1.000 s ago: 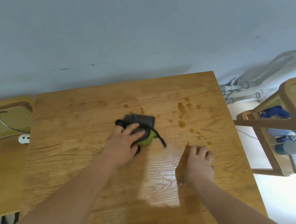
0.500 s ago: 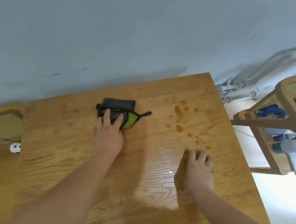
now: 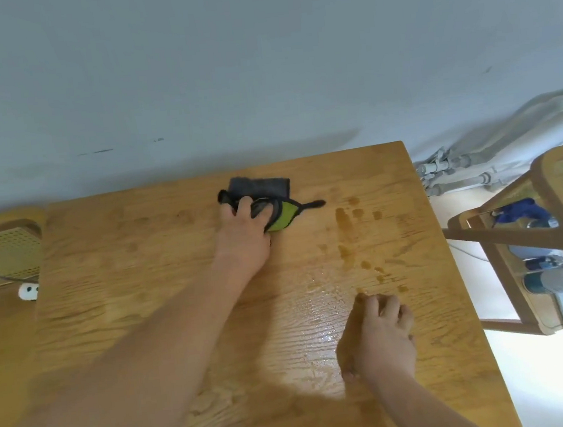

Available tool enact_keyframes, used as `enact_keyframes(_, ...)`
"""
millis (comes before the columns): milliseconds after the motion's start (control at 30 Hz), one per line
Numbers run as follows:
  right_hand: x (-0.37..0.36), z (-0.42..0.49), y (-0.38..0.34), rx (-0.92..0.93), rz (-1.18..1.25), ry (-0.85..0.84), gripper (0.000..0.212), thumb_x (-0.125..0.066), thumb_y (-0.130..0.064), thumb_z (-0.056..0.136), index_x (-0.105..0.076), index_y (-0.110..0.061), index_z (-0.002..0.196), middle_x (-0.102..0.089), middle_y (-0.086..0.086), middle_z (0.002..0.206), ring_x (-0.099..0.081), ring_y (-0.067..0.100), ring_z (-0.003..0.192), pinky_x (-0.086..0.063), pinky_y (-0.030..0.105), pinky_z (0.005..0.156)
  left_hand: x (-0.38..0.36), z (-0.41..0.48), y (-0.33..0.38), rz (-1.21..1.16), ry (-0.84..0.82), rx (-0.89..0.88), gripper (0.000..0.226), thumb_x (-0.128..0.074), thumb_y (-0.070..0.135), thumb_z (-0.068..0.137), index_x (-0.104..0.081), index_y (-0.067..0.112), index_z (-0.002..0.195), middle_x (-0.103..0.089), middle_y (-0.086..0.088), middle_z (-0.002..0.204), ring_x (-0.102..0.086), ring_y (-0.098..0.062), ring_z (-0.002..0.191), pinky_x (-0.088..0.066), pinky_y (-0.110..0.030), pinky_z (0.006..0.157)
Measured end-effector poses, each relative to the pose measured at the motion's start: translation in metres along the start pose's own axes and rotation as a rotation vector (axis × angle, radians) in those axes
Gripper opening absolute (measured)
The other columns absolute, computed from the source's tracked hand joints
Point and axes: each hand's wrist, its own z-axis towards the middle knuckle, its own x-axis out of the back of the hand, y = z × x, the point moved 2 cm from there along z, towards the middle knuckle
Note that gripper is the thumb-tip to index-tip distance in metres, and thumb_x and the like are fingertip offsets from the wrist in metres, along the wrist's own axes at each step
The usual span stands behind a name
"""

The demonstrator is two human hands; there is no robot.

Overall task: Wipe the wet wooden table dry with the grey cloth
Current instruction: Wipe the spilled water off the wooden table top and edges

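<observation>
Grey cloth: folded and bunched, lying near the far edge of the worktop and about midway across. A green face and a dark hanging loop show at its right end.
Handling: it looks soft, limp and light. It will likely crumple and slide under the palm, and drag more as it soaks up water.
Where to hold: pressing flat on the middle of the folded pad should keep the most fabric on the wood. Pinching an edge or the loop would likely let it trail.
Left hand: fingers spread and fairly straight across the near half of the cloth, pressing it down. The view is soft with blur, so whether the thumb tucks under an edge cannot be told.
Right hand: holds nothing, with loosely bent fingers resting on the wood near the right front, seemingly as a brace.
Wet patches: dark drops and streaks right of the cloth, apart from it. A glossy film runs from there towards the right hand.
Progress: the right half looks unwiped, so the next strokes probably belong there.
Surroundings: a wooden chair stands off the right edge with pipes behind it. A cane-seated chair sits to the left.
</observation>
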Motion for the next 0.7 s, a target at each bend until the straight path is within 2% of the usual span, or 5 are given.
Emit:
enact_keyframes(67,-0.002,-0.001,0.001,0.004,-0.005,0.004,0.136,-0.1,-0.044,0.047,-0.014,-0.02,0.148,-0.012,0.011,0.154,-0.008,0.038,0.15,-0.046,0.054,0.108,-0.011,-0.022,0.03,-0.039,0.006,0.064,0.06,-0.046,0.038,0.101,-0.025,0.032,0.157,-0.023,-0.007,0.155,-0.028,-0.038,0.125,-0.052,-0.043,0.094)
enact_keyframes(233,-0.001,-0.004,0.002,0.031,-0.029,0.019,0.137,-0.097,-0.051,0.05,-0.011,-0.016,0.15,-0.009,0.014,0.157,-0.008,0.04,0.15,-0.043,0.054,0.11,-0.035,-0.076,0.073,0.076,-0.112,-0.618,0.063,-0.048,0.04,0.102,-0.019,0.032,0.158,-0.021,-0.006,0.156,-0.029,-0.036,0.128,-0.05,-0.042,0.091)
enact_keyframes(467,0.001,-0.013,0.039,0.212,0.169,-0.025,0.114,-0.083,-0.057,0.071,-0.016,-0.025,0.158,0.004,0.005,0.168,0.005,0.029,0.155,-0.044,0.046,0.112,-0.029,-0.065,0.1,-0.176,-0.017,0.104,0.061,-0.047,0.043,0.101,-0.026,0.031,0.157,-0.021,-0.006,0.152,-0.026,-0.038,0.129,-0.051,-0.044,0.098)
enact_keyframes(600,0.035,0.003,0.088,0.267,0.398,0.028,0.066,-0.072,-0.046,0.087,-0.047,-0.03,0.146,-0.032,-0.007,0.156,-0.047,0.019,0.135,-0.053,0.039,0.096,-0.047,-0.116,0.168,-0.014,-0.083,-0.231,0.068,-0.042,0.047,0.102,-0.012,0.023,0.158,-0.022,-0.014,0.15,-0.031,-0.041,0.123,-0.044,-0.045,0.101)
enact_keyframes(700,0.062,0.033,0.123,0.225,0.307,0.084,0.066,-0.074,-0.04,0.082,-0.049,-0.028,0.141,-0.041,-0.004,0.144,-0.053,0.022,0.123,-0.055,0.039,0.086,-0.049,-0.114,0.168,-0.059,-0.155,-0.347,0.063,-0.044,0.049,0.101,-0.014,0.036,0.155,-0.022,-0.005,0.146,-0.029,-0.033,0.125,-0.051,-0.043,0.091)
